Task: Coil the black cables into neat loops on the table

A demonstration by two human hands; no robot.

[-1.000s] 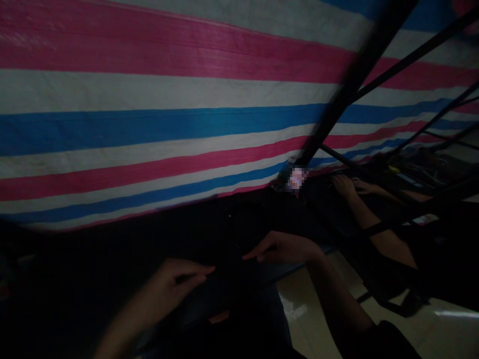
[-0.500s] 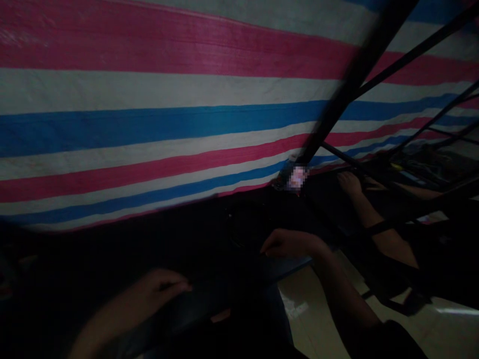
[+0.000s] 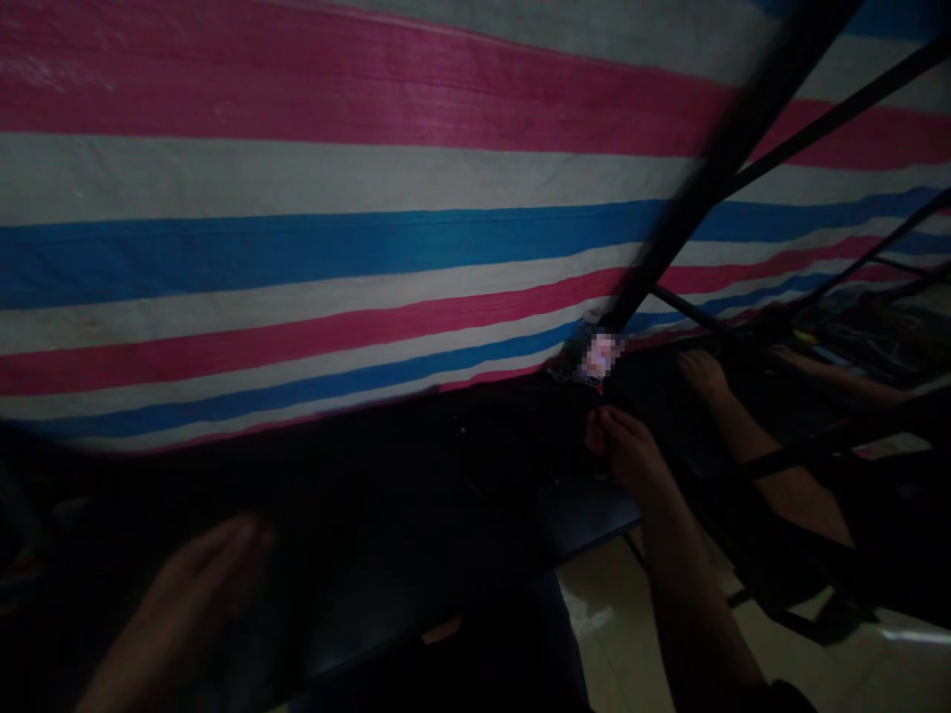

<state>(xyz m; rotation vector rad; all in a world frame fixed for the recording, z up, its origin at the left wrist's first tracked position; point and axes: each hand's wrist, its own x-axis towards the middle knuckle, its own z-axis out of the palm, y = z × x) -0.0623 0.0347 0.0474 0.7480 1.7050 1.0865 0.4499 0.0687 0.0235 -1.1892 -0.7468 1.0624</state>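
The scene is very dark. My left hand (image 3: pixel 197 584) hovers low at the left over a dark table surface (image 3: pixel 386 594), fingers stretched forward and blurred, with nothing seen in them. My right hand (image 3: pixel 628 451) reaches far forward to the table's back edge, near a dark round object (image 3: pixel 505 446) and the foot of a black slanted pole (image 3: pixel 713 178). Its fingers are curled together; what they hold, if anything, is lost in the dark.
A tarp (image 3: pixel 297 228) striped pink, white and blue hangs right behind the table. Another person's hands and forearm (image 3: pixel 743 436) work at a neighbouring dark bench on the right. Black frame bars cross the upper right. Pale tiled floor (image 3: pixel 817 654) shows at the lower right.
My right hand has moved forward and rightward to the table's back edge. My left hand has pulled back to the left and opened out from its pinch.
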